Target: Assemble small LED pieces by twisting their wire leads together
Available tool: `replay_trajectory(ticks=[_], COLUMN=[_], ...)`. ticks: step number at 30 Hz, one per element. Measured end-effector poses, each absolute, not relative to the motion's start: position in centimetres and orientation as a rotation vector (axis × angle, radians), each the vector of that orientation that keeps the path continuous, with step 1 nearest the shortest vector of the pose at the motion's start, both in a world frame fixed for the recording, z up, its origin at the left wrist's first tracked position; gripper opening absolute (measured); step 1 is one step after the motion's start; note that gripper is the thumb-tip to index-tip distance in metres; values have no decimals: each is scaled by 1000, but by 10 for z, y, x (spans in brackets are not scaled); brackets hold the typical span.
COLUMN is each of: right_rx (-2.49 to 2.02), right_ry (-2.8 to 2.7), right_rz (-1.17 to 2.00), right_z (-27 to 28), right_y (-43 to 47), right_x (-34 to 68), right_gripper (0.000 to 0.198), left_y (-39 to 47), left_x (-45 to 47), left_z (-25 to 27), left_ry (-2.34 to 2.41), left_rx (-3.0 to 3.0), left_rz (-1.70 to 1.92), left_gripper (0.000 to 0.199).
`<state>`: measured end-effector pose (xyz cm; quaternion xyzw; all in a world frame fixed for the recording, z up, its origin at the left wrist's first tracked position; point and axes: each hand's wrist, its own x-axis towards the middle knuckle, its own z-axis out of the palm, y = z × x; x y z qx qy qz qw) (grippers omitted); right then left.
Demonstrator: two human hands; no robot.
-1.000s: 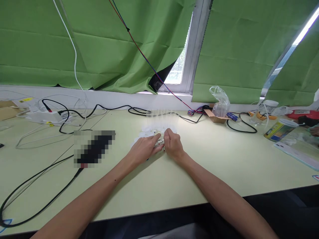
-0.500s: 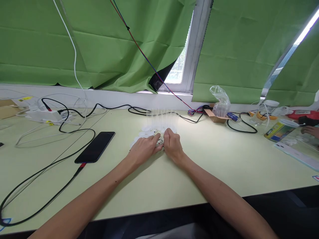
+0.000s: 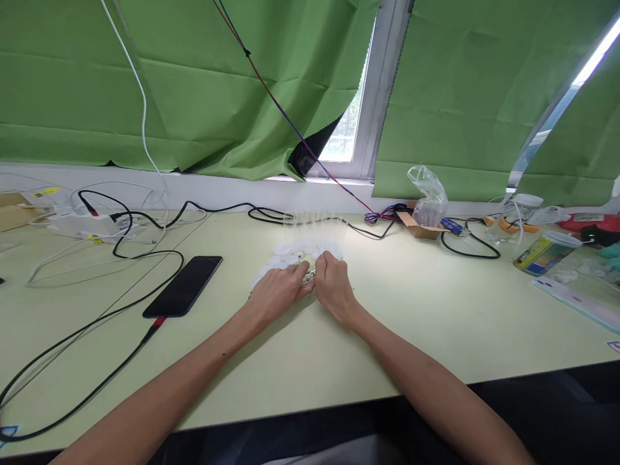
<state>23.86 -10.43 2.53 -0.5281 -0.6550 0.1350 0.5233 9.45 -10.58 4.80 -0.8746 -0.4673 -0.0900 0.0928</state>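
Observation:
Near the middle of the table, my left hand (image 3: 276, 287) is closed, its thumb and fingers on a small pale thing (image 3: 308, 278) with thin dark and shiny bits. Much of that thing is covered by the hands, so its kind is unclear. My right hand (image 3: 334, 284) touches its right side, fingers curled into a tight pinch; what lies in that pinch is hidden. Just beyond the hands lie several white round discs that look like lids (image 3: 283, 252). Behind these stand several clear, tube-like containers (image 3: 314, 229), faint against the bright table.
A black phone (image 3: 183, 287) on a charging cable lies left. A white power strip (image 3: 87, 224) and tangled cables sit behind it. At right are a small cardboard box (image 3: 420, 227) with a plastic bag, a yellow-labelled jar (image 3: 546, 253) and a pale phone-like slab (image 3: 578, 303).
My right hand has shifted slightly left, closer to my left hand. At the far right edge, another person's hand has gone from where it showed, and a small green light appears on a black object.

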Motion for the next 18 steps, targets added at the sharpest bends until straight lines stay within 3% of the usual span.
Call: replay_trajectory(ticks=[9,18], right_rx=[-1272,-1009], right_ry=[-1583,-1559], right_rz=[359,559], right_z=[27,40], right_y=[-99,-102], right_x=[240,253], right_gripper=[34,55], left_y=[-101,-108], left_x=[90,97], left_z=[43,55], left_ry=[-1399,-1492], left_rx=[-2656,-2943], left_rz=[-404,-964], left_gripper=[26,30])
